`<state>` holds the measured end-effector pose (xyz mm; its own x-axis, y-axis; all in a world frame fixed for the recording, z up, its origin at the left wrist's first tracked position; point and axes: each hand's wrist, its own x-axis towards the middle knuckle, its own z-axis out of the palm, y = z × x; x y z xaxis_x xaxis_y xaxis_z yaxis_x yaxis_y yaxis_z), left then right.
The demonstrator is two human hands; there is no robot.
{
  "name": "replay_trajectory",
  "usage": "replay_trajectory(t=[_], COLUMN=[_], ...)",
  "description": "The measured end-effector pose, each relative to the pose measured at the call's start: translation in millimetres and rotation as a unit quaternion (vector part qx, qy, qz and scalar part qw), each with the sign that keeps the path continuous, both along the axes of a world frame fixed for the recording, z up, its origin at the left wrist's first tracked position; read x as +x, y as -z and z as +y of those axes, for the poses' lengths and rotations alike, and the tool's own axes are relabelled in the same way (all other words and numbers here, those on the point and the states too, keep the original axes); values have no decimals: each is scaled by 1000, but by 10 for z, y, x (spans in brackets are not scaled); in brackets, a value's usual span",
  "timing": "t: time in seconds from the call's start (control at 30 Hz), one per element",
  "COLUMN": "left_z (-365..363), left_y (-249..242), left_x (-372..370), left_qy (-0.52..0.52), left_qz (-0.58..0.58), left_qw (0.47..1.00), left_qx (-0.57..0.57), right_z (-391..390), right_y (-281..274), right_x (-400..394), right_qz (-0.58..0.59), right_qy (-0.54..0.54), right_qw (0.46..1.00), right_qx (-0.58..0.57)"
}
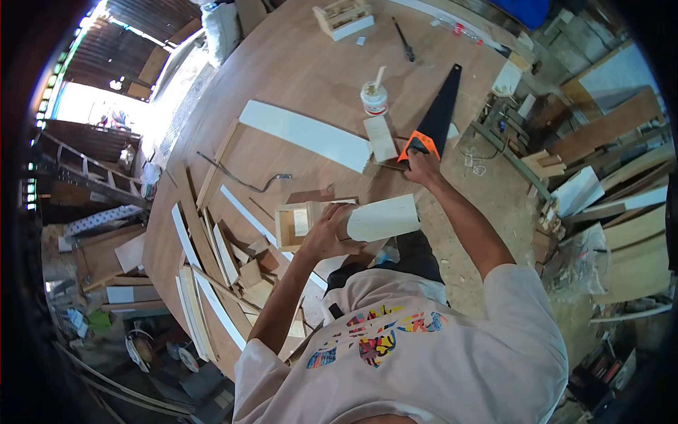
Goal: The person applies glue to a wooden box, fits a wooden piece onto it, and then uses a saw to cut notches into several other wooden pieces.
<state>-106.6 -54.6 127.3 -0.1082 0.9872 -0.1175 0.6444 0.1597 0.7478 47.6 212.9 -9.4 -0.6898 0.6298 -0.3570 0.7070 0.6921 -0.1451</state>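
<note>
My left hand (330,232) is closed around a pale board (385,218) that sticks out to the right over the table's near edge. Just left of that hand is a small open wooden box (285,232), overlapped by my fingers in this view. My right hand (422,169) is wrapped round the orange handle of a handsaw (439,113), whose black blade points away toward the back right. Beside the handle lies a short wooden block (381,138). A long white board (305,134) rests further left.
An open jar (374,97) with a stick in it stands beyond the block. A brush (404,41) and a wooden caddy (344,17) are at the back. Strips and offcuts (219,268) crowd the table's left side. Stacked boards (607,120) line the floor at right.
</note>
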Motion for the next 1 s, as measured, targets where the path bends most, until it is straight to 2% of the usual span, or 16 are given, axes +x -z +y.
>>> replay_trajectory(t=[0.07, 0.1, 0.2, 0.23, 0.33, 0.37, 0.43, 0.47, 0.5, 0.57, 0.6, 0.67, 0.73, 0.83, 0.9, 1.0], left_z=[176, 265, 555, 640, 894, 950, 1092, 1117, 1135, 1154, 1138, 1169, 1083, 1078, 988, 999], left_y=[181, 258, 512, 642, 1012, 1082, 1174, 1227, 1315, 1493, 1577, 1771, 1912, 1734, 1784, 1788], left_x=[-28, -31, -19, -8, 90, 134, 249, 301, 334, 403, 420, 379, 370, 419, 453, 537], left_qy=[31, 53, 71, 85, 144, 156, 187, 199, 213, 237, 252, 284, 292, 279, 281, 262], left_qz=[13, 27, 0, -2, 17, 11, -8, -16, -13, -12, 3, 19, 17, 33, 84, 89], left_qw=[999, 997, 997, 996, 989, 987, 982, 980, 976, 971, 968, 959, 951, 960, 956, 961], left_qx=[20, 45, -5, -30, -27, -30, -22, -22, -28, -32, -15, 4, 95, 14, 24, 11], right_z=[-13, -10, 35, 87, 138, 139, 137, 45, -84, -399, -564, -879, -1256, -1737, -2053, -2361], right_y=[-90, -118, -251, -266, -474, -542, -589, -614, -726, -1116, -1236, -1381, -1414, -1428, -1381, -1267], right_x=[28, 60, 230, 329, 625, 745, 1067, 1209, 1315, 1481, 1558, 1728, 1919, 2073, 2101, 2028], right_qz=[97, 93, 251, 246, 527, 520, 594, 621, 616, 646, 646, 663, 659, 632, 604, 566], right_qy=[47, 56, 167, 175, 257, 268, 323, 366, 373, 454, 461, 513, 540, 577, 604, 664], right_qw=[994, 994, 953, 952, 809, 809, 736, 692, 692, 597, 594, 522, 506, 507, 513, 479], right_qx=[22, 20, 43, 46, 50, 55, 25, -44, -35, -140, -132, -157, -136, -101, -88, -98])
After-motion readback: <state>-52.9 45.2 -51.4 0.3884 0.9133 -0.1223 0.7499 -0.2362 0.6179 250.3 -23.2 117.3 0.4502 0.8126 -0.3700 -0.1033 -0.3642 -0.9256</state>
